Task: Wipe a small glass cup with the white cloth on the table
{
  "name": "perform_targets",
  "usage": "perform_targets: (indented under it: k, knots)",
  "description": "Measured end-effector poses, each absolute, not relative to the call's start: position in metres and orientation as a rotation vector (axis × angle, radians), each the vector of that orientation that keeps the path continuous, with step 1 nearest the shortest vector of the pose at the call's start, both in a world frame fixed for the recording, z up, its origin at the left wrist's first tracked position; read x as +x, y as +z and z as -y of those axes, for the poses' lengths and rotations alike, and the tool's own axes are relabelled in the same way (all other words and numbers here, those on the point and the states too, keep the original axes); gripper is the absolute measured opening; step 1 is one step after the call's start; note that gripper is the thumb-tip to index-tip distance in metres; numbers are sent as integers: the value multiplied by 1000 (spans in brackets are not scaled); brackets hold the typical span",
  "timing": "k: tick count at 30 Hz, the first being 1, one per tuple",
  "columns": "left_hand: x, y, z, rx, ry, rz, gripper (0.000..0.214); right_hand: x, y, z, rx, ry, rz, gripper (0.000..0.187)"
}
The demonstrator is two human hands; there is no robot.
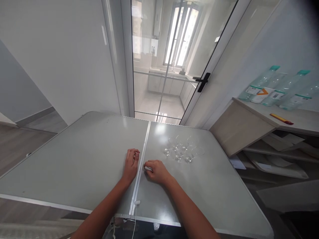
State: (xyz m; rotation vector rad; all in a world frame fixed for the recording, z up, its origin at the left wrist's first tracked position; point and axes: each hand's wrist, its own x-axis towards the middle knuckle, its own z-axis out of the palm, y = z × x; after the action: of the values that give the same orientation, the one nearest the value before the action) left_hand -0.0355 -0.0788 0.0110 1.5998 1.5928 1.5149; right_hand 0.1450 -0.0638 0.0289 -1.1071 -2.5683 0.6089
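Note:
Both hands rest over the grey folding table (82, 159), one on each side of its metal centre seam (143, 151). My left hand (131, 162) is left of the seam with its fingers curled in; a pale spot shows at the fingertips, too small to name. Just right of the seam, my right hand (157, 171) is closed around a small white object (148, 168), mostly covered by the fingers. Beyond that hand, several clear stemmed glasses (178, 158) stand in a cluster, their outlines faint against the tabletop.
A white cable end (137, 202) lies at the near edge by the seam, its cord hanging down. On the right, a wooden shelf (254, 124) holds clear plastic bottles (274, 94) and a yellow-red stick-like item (281, 119). A glass door (164, 83) stands behind the table.

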Motion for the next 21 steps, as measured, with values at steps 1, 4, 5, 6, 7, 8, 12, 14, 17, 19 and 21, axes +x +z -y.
perform_targets:
  k: [1,4,5,6,7,8,12,14,17,19,21]
  knots:
    - [-36,11,79,1599,1519,-1592,30,145,29,64,-1098,613,2559,15]
    - [-36,12,79,1608,1525,-1587,30,145,29,64,-1082,622,2538,18]
    - [-36,13,79,1610,1525,-1586,29,145,29,64,-1082,627,2538,18]
    - [-36,14,80,1611,1526,-1583,29,145,28,63,-1085,630,2538,19]
    - [-36,14,80,1607,1529,-1577,28,145,27,63,-1088,632,2536,18]
    - [-36,15,81,1597,1533,-1567,26,145,27,63,-1086,636,2530,18]
    - [-36,11,82,1545,1528,-1517,16,146,23,62,-1050,699,2463,19]
    - [-37,8,81,1527,1508,-1499,25,146,22,61,-1026,753,2420,20]
    - [-38,6,80,1533,1502,-1494,32,148,21,58,-976,862,2341,24]
    - [-38,8,79,1551,1499,-1506,30,149,20,55,-945,960,2259,25]
    - [-37,11,79,1572,1487,-1516,28,151,18,52,-937,1081,2135,25]
